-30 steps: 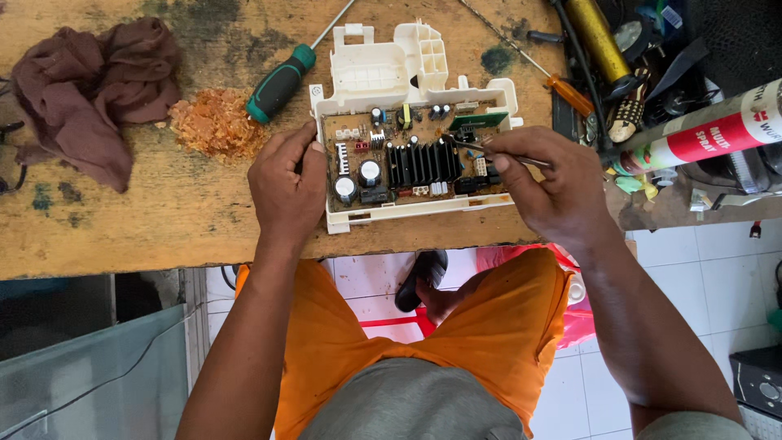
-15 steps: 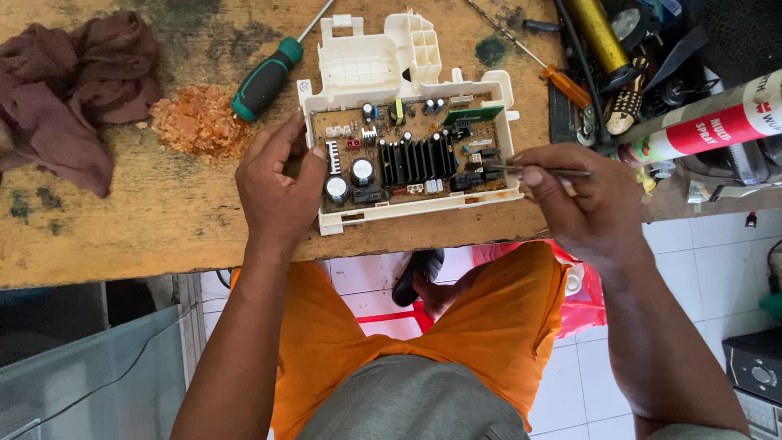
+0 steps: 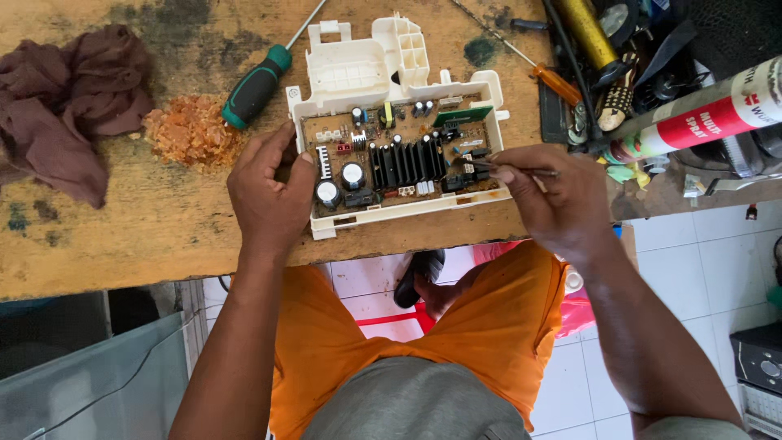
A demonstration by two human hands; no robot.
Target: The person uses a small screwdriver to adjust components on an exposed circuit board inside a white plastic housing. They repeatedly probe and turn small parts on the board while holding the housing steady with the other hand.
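Left hand [image 3: 267, 194] clamped on left edge of circuit board [image 3: 399, 159], fingers curled over white plastic casing [image 3: 350, 73], fingertips partly hidden. Right hand [image 3: 554, 200] pinched shut on thin metal tool [image 3: 521, 170]; tip at board's right side, contact point hard to make out. Board sits at table [image 3: 122, 236] near edge. At 10 o'clock from left hand: green-handled screwdriver [image 3: 257, 85], orange crumbs [image 3: 191, 130], brown rag [image 3: 69, 98] cut by frame. At 1 o'clock from right hand: spray can [image 3: 700, 114], tool clutter, mostly indistinct.
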